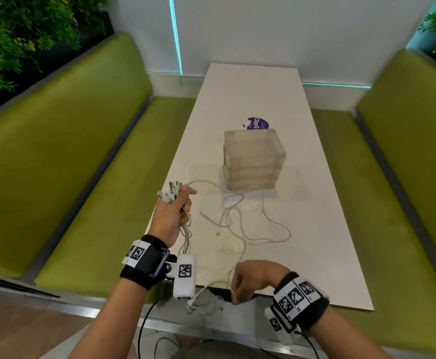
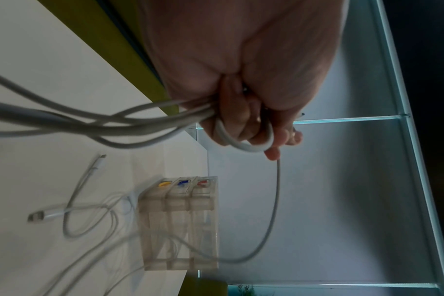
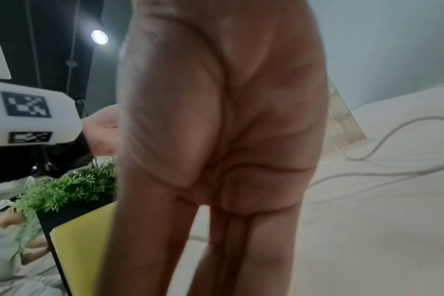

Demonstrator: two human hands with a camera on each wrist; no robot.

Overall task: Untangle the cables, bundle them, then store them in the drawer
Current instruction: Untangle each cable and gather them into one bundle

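Observation:
My left hand (image 1: 176,207) (image 2: 243,112) grips a bunch of white cables (image 1: 186,229) (image 2: 139,124) above the table's left edge. Their plug ends (image 1: 170,193) stick up out of the fist, and one cable loops round its fingers. More loose white cables (image 1: 237,216) (image 2: 76,210) (image 3: 393,130) lie tangled on the white table (image 1: 302,177). They trail to a translucent drawer unit (image 1: 254,161) (image 2: 180,224) (image 3: 342,124) with yellow, blue and red handles, all its drawers closed. My right hand (image 1: 250,279) (image 3: 228,140) hangs at the near table edge, fingers straight and pointing down. One cable runs past its fingertips and drops below the edge.
Green padded benches (image 1: 69,151) (image 1: 406,177) flank the table on both sides. A purple round sticker (image 1: 257,123) sits behind the drawer unit. Plants (image 1: 17,35) line the left bench back. A white wall closes off the far end.

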